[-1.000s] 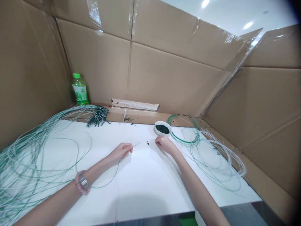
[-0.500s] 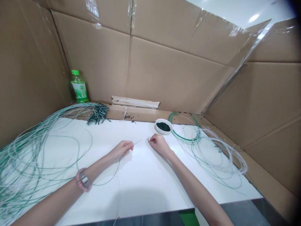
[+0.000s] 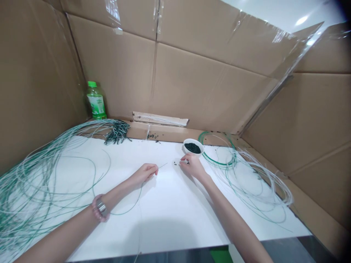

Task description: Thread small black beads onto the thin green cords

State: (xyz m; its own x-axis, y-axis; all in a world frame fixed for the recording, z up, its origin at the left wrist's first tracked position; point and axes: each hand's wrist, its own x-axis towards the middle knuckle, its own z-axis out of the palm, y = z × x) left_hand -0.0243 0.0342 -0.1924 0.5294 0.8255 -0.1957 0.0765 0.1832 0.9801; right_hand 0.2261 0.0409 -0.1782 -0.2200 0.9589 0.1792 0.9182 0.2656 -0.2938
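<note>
On the white desk (image 3: 170, 215), the left hand (image 3: 144, 172) pinches a thin wire (image 3: 128, 208) just behind its bare tip, fingers clamped on it. The strand looks light and springy, best gripped close to that end; its tip points right and slightly away, toward the right hand (image 3: 192, 165), while its length curves back toward the wrist. The right hand's fingers are drawn together over small dark beads (image 3: 174, 163) beside the white bowl (image 3: 193, 146) of beads; whether they grip one cannot be told. Farther left lie coiled green wires (image 3: 41, 182) and a green bottle (image 3: 95, 100).
</note>
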